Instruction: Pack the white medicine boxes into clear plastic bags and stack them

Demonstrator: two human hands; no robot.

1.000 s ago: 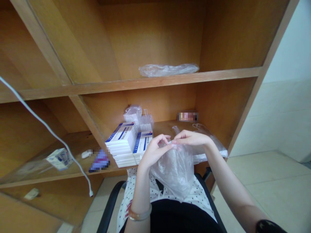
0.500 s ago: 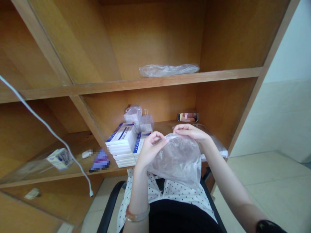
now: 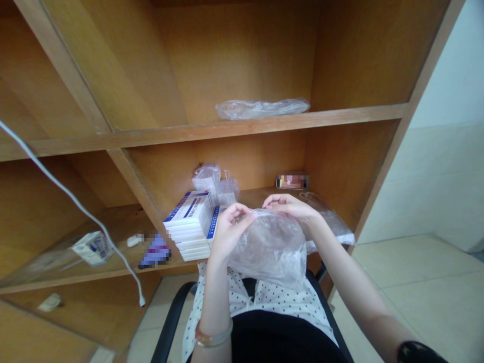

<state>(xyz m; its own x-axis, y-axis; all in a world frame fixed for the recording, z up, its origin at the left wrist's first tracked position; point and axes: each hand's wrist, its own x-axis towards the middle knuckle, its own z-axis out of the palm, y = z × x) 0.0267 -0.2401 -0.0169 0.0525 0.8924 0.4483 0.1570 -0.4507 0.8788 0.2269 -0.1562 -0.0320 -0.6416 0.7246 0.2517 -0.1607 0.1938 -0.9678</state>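
A clear plastic bag [image 3: 270, 247] hangs over my lap, its top edge pinched between both hands. My left hand [image 3: 233, 224] grips the upper left corner with thumb and fingers. Close beside it, my right hand [image 3: 289, 207] holds the same edge, its fingers curled together. Left of the bag, white-and-blue boxes [image 3: 189, 217] are stacked on the lower shelf. Behind them sit small bagged white packets [image 3: 207, 176]. Another clear bag with white contents [image 3: 333, 222] lies partly under my right forearm.
A phone [image 3: 292, 181] leans at the back of the shelf. A flattened plastic bag [image 3: 262, 108] rests on the shelf above. On the left are a white cable [image 3: 75, 196], a carton [image 3: 93, 248] and a purple packet [image 3: 156, 251]. Chair armrests flank my lap.
Both hands have shifted slightly to the left with the plastic bag, the right hand more than the left. The things on the shelves stay where they were.
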